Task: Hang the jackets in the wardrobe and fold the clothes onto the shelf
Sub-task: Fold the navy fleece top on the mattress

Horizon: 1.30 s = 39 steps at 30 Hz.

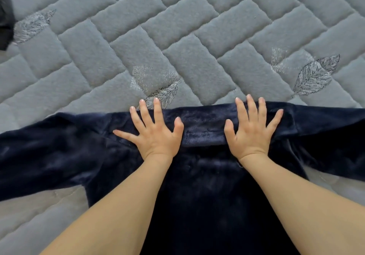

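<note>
A dark navy plush garment [203, 185] lies spread flat on the grey quilted surface, its collar at the far edge and its sleeves stretched out to the left and right. My left hand [153, 134] rests flat on the left side of the collar, fingers spread and straight. My right hand [251, 134] lies flat on the right side of the collar, fingers spread the same way. Neither hand grips the cloth. The garment's lower part runs out of view at the bottom.
The grey quilted bedspread [177, 33], with a brick pattern and stitched leaves, fills the far area. A dark object [5, 17] sits at the far left edge, mostly cut off.
</note>
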{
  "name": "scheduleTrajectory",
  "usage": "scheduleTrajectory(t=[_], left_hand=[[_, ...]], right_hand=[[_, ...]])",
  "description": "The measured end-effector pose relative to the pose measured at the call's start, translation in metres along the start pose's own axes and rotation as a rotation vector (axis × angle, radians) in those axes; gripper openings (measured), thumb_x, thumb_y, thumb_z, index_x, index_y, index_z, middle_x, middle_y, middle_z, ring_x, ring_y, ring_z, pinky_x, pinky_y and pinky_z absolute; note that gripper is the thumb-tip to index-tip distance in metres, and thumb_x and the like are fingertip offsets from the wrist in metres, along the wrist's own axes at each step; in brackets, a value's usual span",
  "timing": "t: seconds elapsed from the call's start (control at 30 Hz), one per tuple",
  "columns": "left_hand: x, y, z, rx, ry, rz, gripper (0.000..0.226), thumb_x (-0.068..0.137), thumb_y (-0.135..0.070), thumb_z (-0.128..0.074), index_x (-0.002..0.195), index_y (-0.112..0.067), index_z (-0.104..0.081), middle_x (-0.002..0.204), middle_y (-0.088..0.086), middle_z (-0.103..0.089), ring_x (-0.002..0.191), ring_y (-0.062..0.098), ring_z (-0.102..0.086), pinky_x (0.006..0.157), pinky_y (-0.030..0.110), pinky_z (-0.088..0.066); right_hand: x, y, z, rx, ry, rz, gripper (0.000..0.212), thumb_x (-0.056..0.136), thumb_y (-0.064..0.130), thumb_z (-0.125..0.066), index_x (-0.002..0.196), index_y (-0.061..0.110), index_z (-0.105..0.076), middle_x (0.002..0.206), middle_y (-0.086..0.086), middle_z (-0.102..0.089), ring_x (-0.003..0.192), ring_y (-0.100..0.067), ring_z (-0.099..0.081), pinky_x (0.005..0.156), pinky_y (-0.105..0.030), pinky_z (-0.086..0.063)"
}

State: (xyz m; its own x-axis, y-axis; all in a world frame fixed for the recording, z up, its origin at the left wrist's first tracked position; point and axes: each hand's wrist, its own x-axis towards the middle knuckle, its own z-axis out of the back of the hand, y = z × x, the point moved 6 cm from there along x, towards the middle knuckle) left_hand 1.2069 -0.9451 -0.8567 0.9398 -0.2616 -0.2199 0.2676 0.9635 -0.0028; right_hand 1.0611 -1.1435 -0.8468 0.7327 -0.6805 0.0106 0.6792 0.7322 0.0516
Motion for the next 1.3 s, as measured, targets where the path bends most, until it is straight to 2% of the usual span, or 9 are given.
scheduleTrajectory(t=[0.23, 0.37, 0.47, 0.6, 0.73, 0.8, 0.97, 1.17, 1.3], left_hand=[[-0.004, 0.012, 0.010, -0.175, 0.052, -0.224, 0.080, 0.087, -0.070, 0.001, 0.157, -0.032, 0.006, 0.166, -0.001, 0.009, 0.150, 0.025, 0.018, 0.100, 0.071, 0.029], [-0.036, 0.081, 0.012, -0.079, 0.002, -0.425, 0.074, 0.094, -0.059, 0.000, 0.158, -0.022, 0.008, 0.166, 0.000, 0.012, 0.151, 0.021, 0.016, 0.117, 0.055, 0.019], [-0.058, 0.178, 0.012, -0.039, 0.002, -0.430, 0.068, 0.099, -0.055, -0.012, 0.158, -0.026, 0.004, 0.167, -0.001, 0.008, 0.152, 0.022, 0.011, 0.119, 0.055, 0.014], [-0.058, 0.319, 0.033, -0.263, -0.082, -0.026, 0.066, 0.101, -0.046, -0.041, 0.158, -0.024, -0.018, 0.161, 0.009, -0.017, 0.147, 0.032, -0.014, 0.120, 0.050, -0.002], [-0.058, 0.451, 0.050, -1.035, -0.345, 0.936, 0.068, 0.092, -0.029, -0.062, 0.151, -0.015, -0.031, 0.149, 0.013, -0.032, 0.125, 0.034, -0.043, 0.103, 0.038, -0.033], [-0.056, 0.488, 0.040, -1.429, -0.420, 1.235, 0.068, 0.089, -0.024, -0.065, 0.148, -0.015, -0.032, 0.139, 0.007, -0.045, 0.105, 0.026, -0.054, 0.087, 0.034, -0.041], [-0.035, 0.523, 0.020, -1.757, -0.408, 1.467, 0.059, 0.081, -0.032, -0.075, 0.131, -0.018, -0.047, 0.103, -0.003, -0.062, 0.093, 0.023, -0.065, 0.089, 0.043, -0.056], [-0.018, 0.509, 0.015, -1.814, -0.261, 1.505, 0.060, 0.090, -0.035, -0.065, 0.144, -0.022, -0.042, 0.138, -0.001, -0.053, 0.106, 0.023, -0.052, 0.091, 0.037, -0.044], [-0.019, 0.508, 0.015, -1.800, -0.211, 1.401, 0.056, 0.089, -0.034, -0.061, 0.142, -0.021, -0.049, 0.134, -0.003, -0.059, 0.110, 0.020, -0.058, 0.092, 0.035, -0.047]], right_hand=[[-0.031, 0.023, 0.019, -0.079, -0.002, 0.021, 0.067, 0.096, 0.045, -0.012, 0.157, 0.017, -0.017, 0.164, -0.011, -0.015, 0.150, -0.030, -0.012, 0.120, -0.058, 0.001], [-0.077, 0.061, 0.023, 0.029, 0.103, -0.053, 0.071, 0.097, 0.048, -0.010, 0.158, 0.011, -0.010, 0.165, -0.011, -0.004, 0.152, -0.029, -0.002, 0.121, -0.053, 0.002], [-0.100, 0.141, 0.027, 0.091, 0.140, 0.079, 0.067, 0.100, 0.046, -0.017, 0.157, 0.011, -0.013, 0.165, -0.010, -0.005, 0.151, -0.030, -0.003, 0.121, -0.053, -0.001], [-0.124, 0.297, 0.021, 0.155, 0.211, 0.355, 0.065, 0.101, 0.049, -0.018, 0.158, 0.020, -0.006, 0.166, -0.002, 0.002, 0.152, -0.023, 0.006, 0.121, -0.048, 0.010], [-0.165, 0.444, -0.002, 0.128, 0.295, 0.560, 0.065, 0.099, 0.054, -0.011, 0.158, 0.028, -0.001, 0.165, 0.003, 0.008, 0.151, -0.020, 0.014, 0.119, -0.048, 0.016], [-0.178, 0.481, -0.015, 0.072, 0.267, 0.529, 0.064, 0.100, 0.054, -0.012, 0.158, 0.028, -0.005, 0.166, 0.000, 0.003, 0.151, -0.023, 0.010, 0.119, -0.050, 0.013], [-0.180, 0.489, -0.033, 0.018, 0.139, 0.452, 0.066, 0.096, 0.049, -0.025, 0.156, 0.023, -0.021, 0.164, -0.007, -0.016, 0.151, -0.029, -0.008, 0.120, -0.057, -0.002], [-0.179, 0.490, -0.034, -0.002, 0.133, 0.448, 0.067, 0.095, 0.049, -0.026, 0.157, 0.022, -0.021, 0.164, -0.007, -0.016, 0.151, -0.030, -0.009, 0.120, -0.057, -0.002], [-0.178, 0.489, -0.033, 0.028, 0.112, 0.456, 0.066, 0.095, 0.049, -0.027, 0.156, 0.023, -0.023, 0.163, -0.006, -0.018, 0.151, -0.030, -0.010, 0.120, -0.057, -0.001]])
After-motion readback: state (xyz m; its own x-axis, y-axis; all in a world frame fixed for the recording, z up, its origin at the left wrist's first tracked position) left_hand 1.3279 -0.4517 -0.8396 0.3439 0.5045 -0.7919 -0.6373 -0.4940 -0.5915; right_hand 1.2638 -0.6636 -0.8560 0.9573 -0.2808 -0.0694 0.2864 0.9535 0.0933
